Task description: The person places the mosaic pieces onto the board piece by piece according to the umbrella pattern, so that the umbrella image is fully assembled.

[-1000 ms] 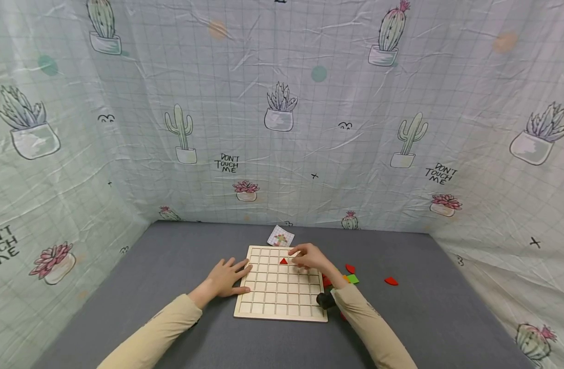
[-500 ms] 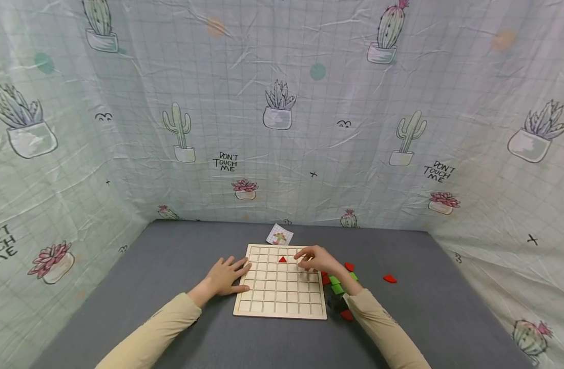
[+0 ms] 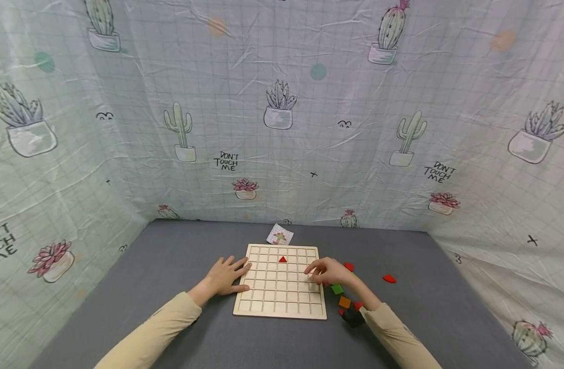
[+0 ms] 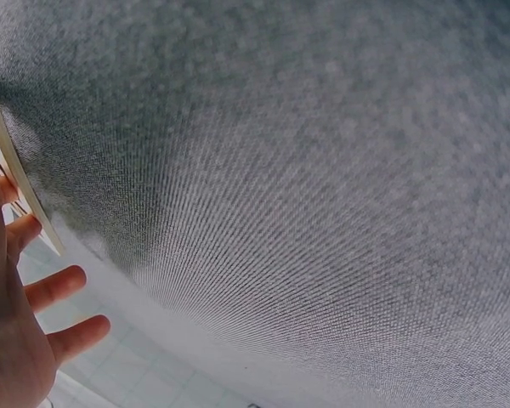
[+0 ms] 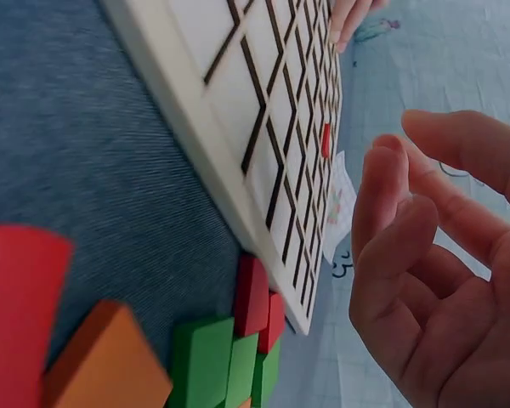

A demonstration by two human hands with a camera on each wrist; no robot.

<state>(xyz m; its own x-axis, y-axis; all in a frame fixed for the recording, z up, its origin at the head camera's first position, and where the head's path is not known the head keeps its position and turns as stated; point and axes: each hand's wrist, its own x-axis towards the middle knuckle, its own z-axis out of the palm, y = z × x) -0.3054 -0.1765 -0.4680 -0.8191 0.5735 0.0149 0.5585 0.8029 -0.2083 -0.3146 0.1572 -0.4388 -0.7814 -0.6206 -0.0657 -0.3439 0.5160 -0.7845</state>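
Note:
A pale wooden grid board [image 3: 277, 295] lies on the grey table, with a red triangle [image 3: 283, 259] in one of its upper cells. My left hand [image 3: 223, 278] rests at the board's left edge, fingers spread, with some fingertips on the rim. Over the board's right edge hovers my right hand [image 3: 325, 270], its fingers loosely bent. In the right wrist view nothing shows between the thumb and fingers of that hand [image 5: 450, 246]. Beside the board's right edge sit a green block [image 3: 337, 289], an orange block [image 3: 345, 302] and several red pieces, partly hidden by the right arm.
A small printed card [image 3: 279, 235] with a coloured pattern lies behind the board. Farther right is a lone red piece [image 3: 390, 279] with a curved edge. A curtain [image 3: 282, 154] printed with cacti encloses the back and sides of the table.
My right hand has moved from the board's upper right toward its right edge, nearer the blocks. Left hand, board and red triangle stay in place.

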